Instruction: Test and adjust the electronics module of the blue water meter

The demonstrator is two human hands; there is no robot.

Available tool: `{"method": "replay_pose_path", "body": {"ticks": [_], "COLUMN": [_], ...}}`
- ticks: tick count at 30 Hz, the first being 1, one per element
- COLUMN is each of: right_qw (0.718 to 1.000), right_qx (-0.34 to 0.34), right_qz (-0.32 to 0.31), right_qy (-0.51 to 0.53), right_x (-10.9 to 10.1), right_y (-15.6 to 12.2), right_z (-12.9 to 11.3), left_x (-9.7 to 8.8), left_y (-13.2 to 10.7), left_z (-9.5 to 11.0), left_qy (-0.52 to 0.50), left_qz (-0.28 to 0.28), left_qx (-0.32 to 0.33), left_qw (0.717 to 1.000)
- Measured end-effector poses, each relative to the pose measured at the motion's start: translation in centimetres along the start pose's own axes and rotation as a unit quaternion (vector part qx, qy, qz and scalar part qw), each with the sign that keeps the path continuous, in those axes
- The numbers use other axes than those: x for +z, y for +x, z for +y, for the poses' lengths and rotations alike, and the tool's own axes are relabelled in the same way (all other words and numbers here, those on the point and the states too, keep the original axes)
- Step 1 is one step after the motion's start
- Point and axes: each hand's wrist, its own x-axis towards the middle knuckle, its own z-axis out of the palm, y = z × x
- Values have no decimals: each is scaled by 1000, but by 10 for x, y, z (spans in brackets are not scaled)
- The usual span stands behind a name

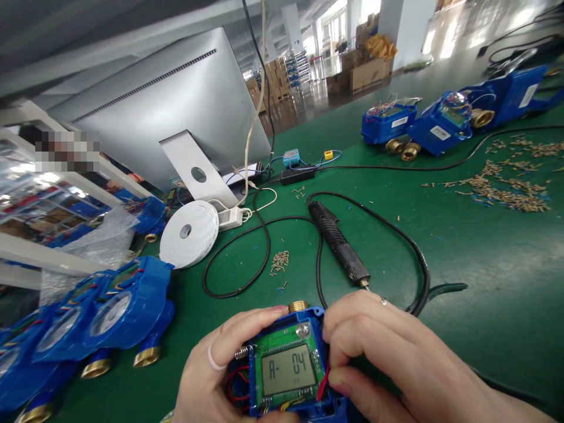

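In the head view, a blue meter (325, 414) with its housing uncovered is at the bottom centre. Its green circuit board (288, 339) carries a lit display (288, 370) reading "A- 04". My left hand (215, 364), a band on one finger, is closed around the meter's left side. Beside its fingers a small spring (241, 352) and a loop of red wire show. My right hand (383, 346) is at the meter's right edge, thumb and fingers pinched where red wires (324, 383) leave the board. Its grip is partly hidden.
Past the meter lies a black electric screwdriver (337, 241) with a looping cord. Small screws form a pile (279, 262) and a wider spread (506, 185). More blue meters (110, 317) stand left and back right. A white tape roll (189, 235) sits by the monitor (176, 94).
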Motion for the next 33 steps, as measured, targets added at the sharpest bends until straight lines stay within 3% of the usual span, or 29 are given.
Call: {"method": "replay_pose_path", "body": {"ticks": [7, 17, 33], "right_qw": [997, 996, 988], "right_qx": [-8, 16, 69], "right_qz": [-51, -43, -62], "right_qy": [60, 76, 125], "right_x": [-6, -9, -13], "right_y": [6, 8, 10], "right_z": [4, -2, -3], "left_x": [-6, -6, -6], "left_y": [0, 6, 6], "left_z": [-2, -1, 1], "left_qy": [33, 42, 33], "left_qz": [-19, 4, 3], "left_qx": [37, 83, 74], "left_qw": [999, 996, 997]}}
